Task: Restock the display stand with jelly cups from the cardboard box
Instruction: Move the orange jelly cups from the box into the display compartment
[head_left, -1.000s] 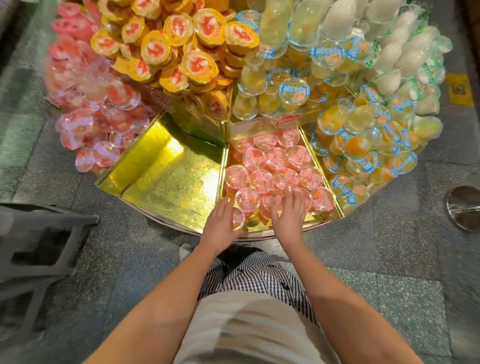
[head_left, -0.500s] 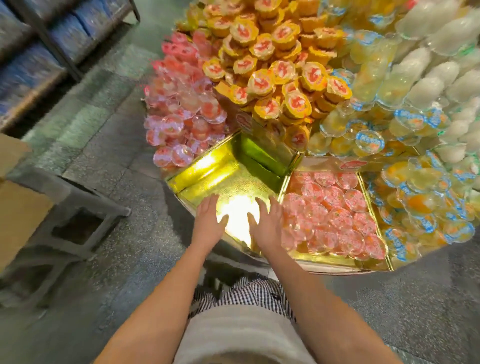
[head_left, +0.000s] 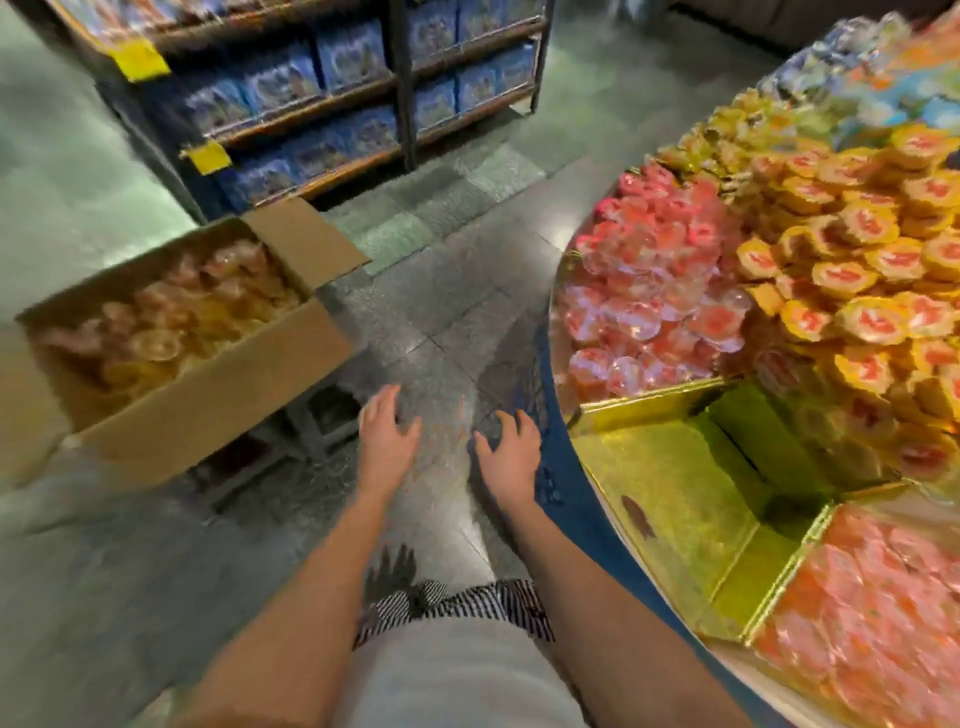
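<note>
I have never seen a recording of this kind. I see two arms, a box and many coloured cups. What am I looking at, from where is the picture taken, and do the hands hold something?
There is no machine here: these are a person's two bare arms. The one picture comes from a camera worn on the head, looking forward and down, so the arms enter from the bottom edge. The left hand and the right hand hang over the stone floor with relaxed fingers and hold nothing. On the left stands an open cardboard box with jelly cups inside. On the right is the round display stand: piles of pink cups and yellow-lidded cups, and a gold-lined compartment. Behind stands a shelf of blue packs.
</note>
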